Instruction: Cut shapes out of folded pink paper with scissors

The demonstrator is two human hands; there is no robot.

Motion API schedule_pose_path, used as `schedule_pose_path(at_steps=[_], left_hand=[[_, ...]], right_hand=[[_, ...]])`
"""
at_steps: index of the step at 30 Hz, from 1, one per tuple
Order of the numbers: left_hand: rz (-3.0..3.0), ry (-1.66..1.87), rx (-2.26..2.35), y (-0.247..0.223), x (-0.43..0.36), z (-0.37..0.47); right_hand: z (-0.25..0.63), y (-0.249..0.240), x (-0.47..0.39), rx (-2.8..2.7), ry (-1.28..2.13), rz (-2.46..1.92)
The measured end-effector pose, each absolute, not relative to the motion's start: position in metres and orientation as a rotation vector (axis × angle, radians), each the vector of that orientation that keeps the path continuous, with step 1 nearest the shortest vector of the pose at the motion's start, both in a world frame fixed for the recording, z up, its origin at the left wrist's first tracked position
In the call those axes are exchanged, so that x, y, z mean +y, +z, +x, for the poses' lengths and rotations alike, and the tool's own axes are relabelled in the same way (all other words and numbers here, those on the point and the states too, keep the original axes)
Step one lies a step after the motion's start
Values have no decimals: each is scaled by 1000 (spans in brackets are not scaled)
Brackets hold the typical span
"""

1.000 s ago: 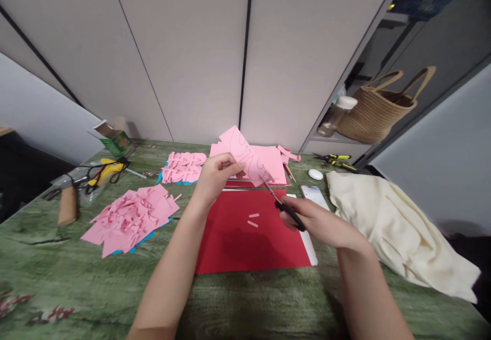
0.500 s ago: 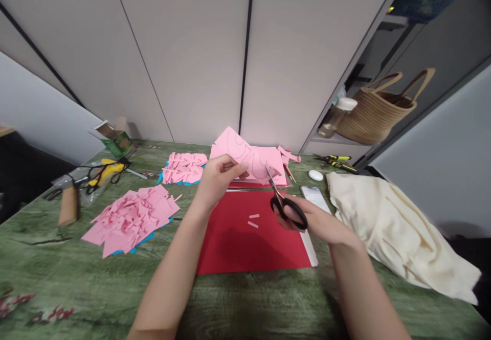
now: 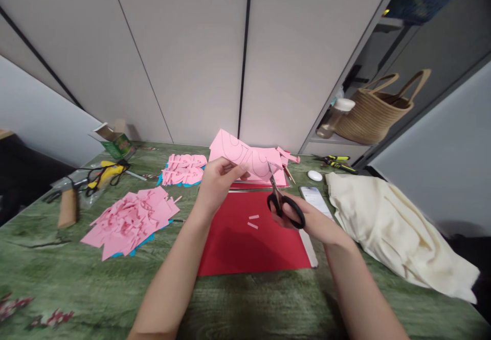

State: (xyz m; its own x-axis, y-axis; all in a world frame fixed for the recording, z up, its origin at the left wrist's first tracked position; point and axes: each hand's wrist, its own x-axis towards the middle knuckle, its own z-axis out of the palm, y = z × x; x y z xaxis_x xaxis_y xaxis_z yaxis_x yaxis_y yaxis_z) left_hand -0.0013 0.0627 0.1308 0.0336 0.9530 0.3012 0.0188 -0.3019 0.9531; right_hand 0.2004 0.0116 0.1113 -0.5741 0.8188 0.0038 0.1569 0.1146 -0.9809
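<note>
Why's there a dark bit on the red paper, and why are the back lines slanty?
In the head view, a soft shadow dims the red paper, perhaps the person's own; in the head view, the pale panels' seams fan out upward, likely wide-lens distortion; also in the head view, the phone screen is too small to read.

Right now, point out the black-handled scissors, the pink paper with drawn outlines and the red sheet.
Black-handled scissors (image 3: 280,203): head view, handles near the pivot.
Pink paper with drawn outlines (image 3: 250,155): head view, middle of its face.
Red sheet (image 3: 253,245): head view, bare lower middle.
</note>
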Motion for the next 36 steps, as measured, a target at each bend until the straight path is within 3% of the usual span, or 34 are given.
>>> schedule_pose_path(at_steps=[16,36], left_hand=[[1435,1436,979,130,59,6],[1398,1386,1004,135,50,12]], right_hand=[[187,108,6,-1609,1453,-990],[173,89,7,-1596,1093,-1154]])
